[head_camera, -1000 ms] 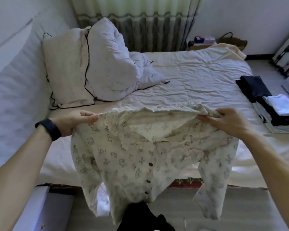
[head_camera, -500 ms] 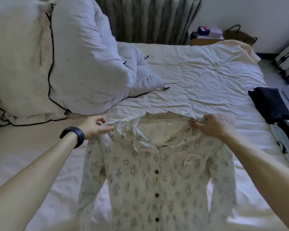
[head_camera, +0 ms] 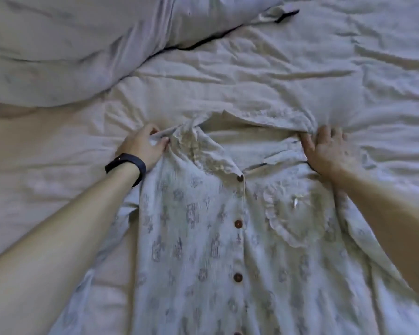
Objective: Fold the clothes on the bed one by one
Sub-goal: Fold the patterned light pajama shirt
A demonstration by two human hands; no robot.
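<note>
A cream button-up shirt (head_camera: pixel 203 238) with a small grey print, brown buttons and a lace-edged chest pocket lies front up on the bed sheet (head_camera: pixel 300 76), collar pointing away from me. My left hand (head_camera: pixel 140 147), with a black band on the wrist, pinches the shirt's left shoulder between thumb and fingers. My right hand (head_camera: pixel 327 151) lies on the shirt's right shoulder with its fingers spread and straight, pressing the cloth onto the sheet. The shirt's lower part runs out of the bottom of the frame.
A large pale pillow (head_camera: pixel 82 44) with black piping lies at the upper left, close to the collar. Wrinkled sheet stretches to the right and beyond the shirt.
The shirt has gone from hanging in the air to lying flat on the bed. Both hands moved forward and down with it, and my right hand's fingers have straightened out.
</note>
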